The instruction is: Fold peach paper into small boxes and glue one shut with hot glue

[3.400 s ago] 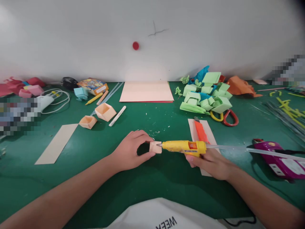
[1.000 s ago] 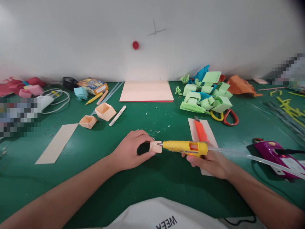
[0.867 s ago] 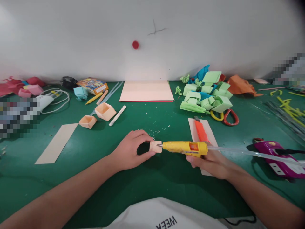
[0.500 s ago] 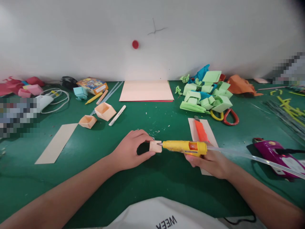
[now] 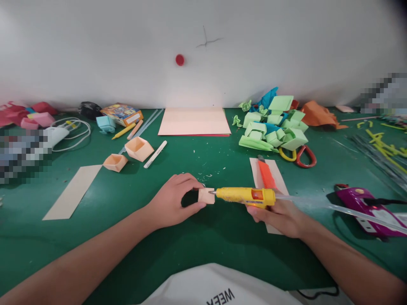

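Note:
Between the thumb and fingers of my left hand (image 5: 174, 199) is a small peach paper piece (image 5: 207, 197), pinched at its left side. My right hand (image 5: 280, 216) grips a yellow hot glue gun (image 5: 244, 196) lying level, its metal nozzle at the face of the paper piece. A long clear glue stick (image 5: 343, 209) trails out of the gun's back to the right. Under my right hand lies a peach paper strip (image 5: 280, 169) with an orange utility knife (image 5: 267, 173) on it. Whether glue is coming out is too small to tell.
Two open peach paper boxes (image 5: 139, 149), a white pen-like stick (image 5: 155, 154) and a paper strip (image 5: 73, 192) lie left. Peach sheets (image 5: 194, 121) rest at the wall. Right are green folded papers (image 5: 273, 123), scissors (image 5: 305, 156) and a purple power strip (image 5: 362, 209).
Almost nothing differs. The view has shifted slightly; both hands, the paper piece and the glue gun keep the same pose, nozzle still at the paper.

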`<state>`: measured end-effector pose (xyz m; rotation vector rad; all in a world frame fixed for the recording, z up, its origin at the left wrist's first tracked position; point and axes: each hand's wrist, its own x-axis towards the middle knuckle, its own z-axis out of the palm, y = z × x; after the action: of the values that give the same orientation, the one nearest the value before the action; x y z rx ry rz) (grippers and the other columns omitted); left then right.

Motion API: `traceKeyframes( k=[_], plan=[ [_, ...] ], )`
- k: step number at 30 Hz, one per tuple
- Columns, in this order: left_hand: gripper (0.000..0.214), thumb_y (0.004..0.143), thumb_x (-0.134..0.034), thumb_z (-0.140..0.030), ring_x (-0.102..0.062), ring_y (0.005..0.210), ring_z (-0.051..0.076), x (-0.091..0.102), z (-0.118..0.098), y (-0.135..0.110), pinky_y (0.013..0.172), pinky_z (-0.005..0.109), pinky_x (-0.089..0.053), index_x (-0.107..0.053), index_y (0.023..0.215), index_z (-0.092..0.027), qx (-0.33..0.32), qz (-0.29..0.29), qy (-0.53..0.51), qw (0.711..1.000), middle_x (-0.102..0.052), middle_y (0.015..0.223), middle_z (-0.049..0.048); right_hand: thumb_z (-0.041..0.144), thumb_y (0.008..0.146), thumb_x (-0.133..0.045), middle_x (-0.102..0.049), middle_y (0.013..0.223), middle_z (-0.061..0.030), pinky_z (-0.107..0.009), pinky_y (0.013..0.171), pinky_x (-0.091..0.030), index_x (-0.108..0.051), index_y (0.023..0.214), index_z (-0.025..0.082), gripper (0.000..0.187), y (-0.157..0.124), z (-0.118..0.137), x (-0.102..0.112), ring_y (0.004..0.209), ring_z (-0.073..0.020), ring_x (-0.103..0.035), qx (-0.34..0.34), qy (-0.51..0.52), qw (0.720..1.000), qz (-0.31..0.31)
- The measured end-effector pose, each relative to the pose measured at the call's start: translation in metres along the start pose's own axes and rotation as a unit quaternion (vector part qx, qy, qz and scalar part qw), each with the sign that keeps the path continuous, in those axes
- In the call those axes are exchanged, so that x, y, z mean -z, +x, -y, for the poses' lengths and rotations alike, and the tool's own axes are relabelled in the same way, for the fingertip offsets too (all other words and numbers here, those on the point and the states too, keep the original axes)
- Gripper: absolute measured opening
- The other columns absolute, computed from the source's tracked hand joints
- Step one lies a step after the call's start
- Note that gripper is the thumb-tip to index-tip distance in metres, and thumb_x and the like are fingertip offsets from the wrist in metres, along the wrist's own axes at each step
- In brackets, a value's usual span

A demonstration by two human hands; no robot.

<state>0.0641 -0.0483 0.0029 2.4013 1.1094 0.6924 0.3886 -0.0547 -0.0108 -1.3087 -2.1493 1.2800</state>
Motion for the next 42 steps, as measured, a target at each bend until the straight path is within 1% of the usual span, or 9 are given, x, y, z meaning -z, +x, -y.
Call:
traceKeyframes(
  k=[4, 8, 17, 22, 25, 30, 32, 36, 42],
  plan=[
    [0.03, 0.091, -0.066, -0.04, -0.063, 0.104, 0.023, -0.001, 0.001, 0.0, 0.094, 0.041, -0.049, -0.063, 0.115, -0.022, 0.003, 0.001, 0.002, 1.0, -0.066, 0.111, 0.0061, 0.066, 0.093, -0.054, -0.065, 0.072, -0.004, -0.031, 0.063, -0.054, -0.069, 0.093, 0.019, 0.049, -0.002, 0.002, 0.0, 0.07, -0.0202, -0.064, -0.055, 0.021, 0.998, 0.005],
    [0.029, 0.091, -0.066, -0.04, -0.063, 0.103, 0.023, -0.001, 0.001, 0.0, 0.094, 0.04, -0.049, -0.063, 0.114, -0.022, 0.004, 0.003, 0.002, 1.0, -0.066, 0.11, 0.006, 0.063, 0.093, -0.055, -0.065, 0.077, -0.0036, -0.03, 0.064, -0.055, -0.069, 0.111, 0.02, 0.049, 0.0, 0.002, 0.0, 0.071, -0.0192, -0.063, -0.033, 0.051, 0.998, 0.012],
    [0.03, 0.091, -0.065, -0.04, -0.063, 0.103, 0.023, -0.001, 0.002, 0.0, 0.093, 0.041, -0.05, -0.063, 0.115, -0.022, 0.0, 0.002, 0.005, 1.0, -0.067, 0.11, 0.006, 0.072, 0.09, -0.052, -0.066, 0.073, -0.0054, -0.029, 0.057, -0.053, -0.07, 0.085, 0.02, 0.054, -0.002, -0.003, 0.001, 0.07, -0.0204, -0.064, -0.07, 0.017, 0.997, 0.042],
    [0.03, 0.092, -0.066, -0.039, -0.062, 0.105, 0.023, -0.001, 0.002, -0.001, 0.095, 0.041, -0.048, -0.062, 0.116, -0.022, 0.005, 0.007, 0.002, 1.0, -0.066, 0.111, 0.0063, 0.066, 0.092, -0.054, -0.069, 0.084, -0.005, -0.031, 0.066, -0.056, -0.069, 0.113, 0.021, 0.052, 0.0, 0.001, 0.0, 0.072, -0.0193, -0.064, -0.033, 0.043, 0.998, 0.034],
    [0.03, 0.092, -0.065, -0.039, -0.062, 0.105, 0.023, -0.001, 0.002, -0.001, 0.095, 0.041, -0.048, -0.062, 0.116, -0.022, 0.003, 0.008, 0.002, 1.0, -0.066, 0.111, 0.0064, 0.066, 0.093, -0.053, -0.069, 0.087, -0.0061, -0.03, 0.066, -0.057, -0.069, 0.105, 0.019, 0.051, 0.0, 0.0, -0.001, 0.073, -0.0192, -0.065, -0.015, 0.034, 0.999, 0.03],
    [0.03, 0.092, -0.065, -0.04, -0.062, 0.103, 0.022, -0.001, 0.002, -0.001, 0.094, 0.041, -0.049, -0.062, 0.116, -0.022, -0.002, 0.003, 0.0, 1.0, -0.066, 0.111, 0.0064, 0.071, 0.091, -0.05, -0.066, 0.071, -0.0037, -0.027, 0.056, -0.052, -0.067, 0.08, 0.02, 0.054, -0.002, -0.004, 0.0, 0.064, -0.0182, -0.063, -0.044, -0.011, 0.998, 0.037],
    [0.03, 0.092, -0.065, -0.04, -0.063, 0.103, 0.022, -0.001, 0.002, 0.0, 0.094, 0.041, -0.049, -0.062, 0.116, -0.022, -0.003, 0.002, 0.002, 1.0, -0.066, 0.11, 0.0064, 0.07, 0.091, -0.051, -0.067, 0.073, -0.0039, -0.028, 0.058, -0.053, -0.07, 0.084, 0.02, 0.053, -0.002, -0.004, 0.0, 0.066, -0.0183, -0.064, -0.046, -0.007, 0.998, 0.038],
    [0.03, 0.092, -0.065, -0.04, -0.063, 0.102, 0.023, -0.002, 0.002, 0.0, 0.094, 0.042, -0.05, -0.063, 0.116, -0.022, 0.001, 0.004, 0.005, 1.0, -0.067, 0.11, 0.0067, 0.063, 0.093, -0.055, -0.07, 0.084, -0.005, -0.028, 0.061, -0.055, -0.07, 0.111, 0.021, 0.048, 0.0, 0.0, -0.001, 0.072, -0.0192, -0.065, -0.031, 0.05, 0.997, 0.041],
    [0.031, 0.092, -0.066, -0.041, -0.063, 0.103, 0.023, -0.001, 0.002, -0.001, 0.094, 0.042, -0.05, -0.063, 0.116, -0.022, 0.003, 0.004, 0.003, 1.0, -0.066, 0.11, 0.0069, 0.061, 0.092, -0.057, -0.064, 0.069, -0.0029, -0.027, 0.053, -0.05, -0.067, 0.084, 0.02, 0.043, 0.001, 0.008, 0.001, 0.061, -0.0177, -0.061, 0.0, -0.014, 1.0, 0.016]
  ],
)
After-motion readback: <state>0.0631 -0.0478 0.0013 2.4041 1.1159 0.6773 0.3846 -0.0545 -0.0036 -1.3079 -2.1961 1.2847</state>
